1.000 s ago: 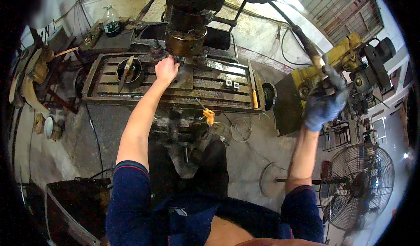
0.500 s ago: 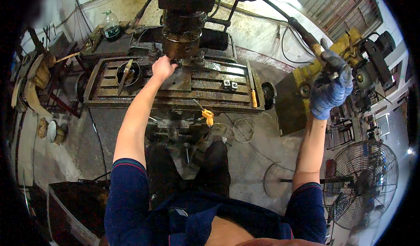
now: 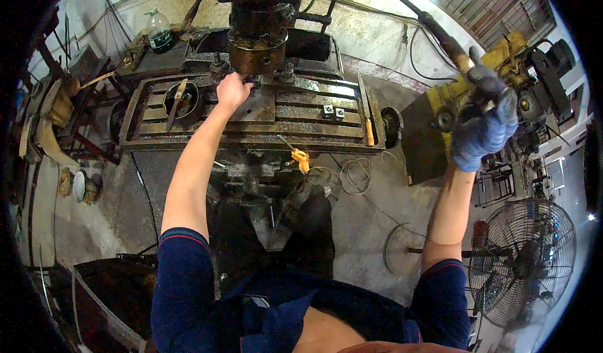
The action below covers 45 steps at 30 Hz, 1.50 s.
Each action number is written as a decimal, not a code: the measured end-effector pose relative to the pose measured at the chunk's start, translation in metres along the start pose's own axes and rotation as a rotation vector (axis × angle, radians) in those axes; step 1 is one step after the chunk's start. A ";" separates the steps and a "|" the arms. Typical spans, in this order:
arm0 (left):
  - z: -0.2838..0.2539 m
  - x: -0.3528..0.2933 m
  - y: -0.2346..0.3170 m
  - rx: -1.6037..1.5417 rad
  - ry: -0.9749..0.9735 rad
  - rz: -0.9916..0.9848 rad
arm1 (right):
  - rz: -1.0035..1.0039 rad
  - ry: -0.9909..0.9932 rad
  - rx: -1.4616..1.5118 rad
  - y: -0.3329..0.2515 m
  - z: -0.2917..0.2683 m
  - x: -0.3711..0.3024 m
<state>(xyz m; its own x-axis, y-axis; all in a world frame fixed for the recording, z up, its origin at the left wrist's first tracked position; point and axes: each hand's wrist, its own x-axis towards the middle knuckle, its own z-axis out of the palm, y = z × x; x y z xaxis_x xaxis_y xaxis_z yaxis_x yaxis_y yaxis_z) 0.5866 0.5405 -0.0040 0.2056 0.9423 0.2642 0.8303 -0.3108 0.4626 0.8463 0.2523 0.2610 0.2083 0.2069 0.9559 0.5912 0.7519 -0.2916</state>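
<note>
My bare left hand is closed just below the dark cylindrical spindle head of a milling machine. What its fingers hold is hidden, though a small dark part shows beside the thumb. Out to the right, my right hand wears a blue-grey glove and is wrapped round the end of a long lever that slants down from the machine's top. Beneath my left hand spreads the slotted machine table. On it, left of that hand, stands a round pot of dark liquid with a brush across it.
Two small metal blocks and a wooden-handled file lie on the table's right side. A yellow air gun hangs at the front edge. A caged fan stands at right, and a plastic bottle at back left.
The view has shifted slightly, so the machine sits a little higher in it. Both hands keep their places, the left by the spindle and the right on the lever.
</note>
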 end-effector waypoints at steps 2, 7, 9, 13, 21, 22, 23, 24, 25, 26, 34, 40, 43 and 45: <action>-0.005 -0.003 0.003 -0.012 -0.022 0.003 | -0.073 -0.013 -0.018 0.006 -0.001 -0.012; -0.013 -0.013 0.010 -0.011 0.084 0.004 | 0.117 0.043 -0.136 -0.015 0.007 0.011; -0.018 -0.014 0.014 -0.024 0.063 -0.020 | 0.062 0.033 -0.201 -0.011 0.005 -0.004; -0.016 -0.009 0.012 -0.011 0.029 -0.036 | -0.083 0.004 -0.016 0.008 0.005 -0.025; -0.016 -0.010 0.009 -0.013 -0.020 -0.025 | -0.086 0.011 -0.251 0.000 0.007 -0.012; -0.015 -0.010 0.009 -0.003 -0.045 -0.046 | -0.061 0.015 -0.297 0.010 -0.001 -0.027; -0.018 -0.009 0.011 0.006 -0.063 -0.062 | -0.106 0.021 -0.019 0.012 0.007 -0.028; -0.022 -0.010 0.012 -0.004 -0.066 -0.044 | -0.106 -0.029 0.074 0.013 0.002 -0.031; -0.026 -0.012 0.012 -0.012 -0.067 -0.028 | -0.065 -0.021 0.062 0.013 0.002 -0.029; -0.030 -0.016 0.011 -0.020 -0.070 -0.018 | -0.021 -0.017 0.055 0.012 0.004 -0.029; -0.119 -0.092 -0.055 -0.140 0.224 0.133 | 0.079 0.070 0.044 0.001 0.005 -0.031; -0.141 -0.129 -0.103 0.274 0.227 0.040 | 0.130 0.037 0.074 0.003 0.001 -0.030; -0.130 -0.127 -0.129 0.306 0.160 0.120 | 0.145 0.040 0.109 0.000 0.005 -0.024; -0.133 -0.128 -0.126 0.341 0.211 0.181 | 0.142 0.035 0.083 0.002 0.000 -0.023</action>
<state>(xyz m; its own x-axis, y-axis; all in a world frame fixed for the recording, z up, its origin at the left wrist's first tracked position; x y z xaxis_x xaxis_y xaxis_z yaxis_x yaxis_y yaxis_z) 0.3869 0.4426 0.0171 0.2828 0.8194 0.4986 0.9214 -0.3766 0.0962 0.8431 0.2489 0.2382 0.3130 0.2936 0.9033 0.4883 0.7660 -0.4182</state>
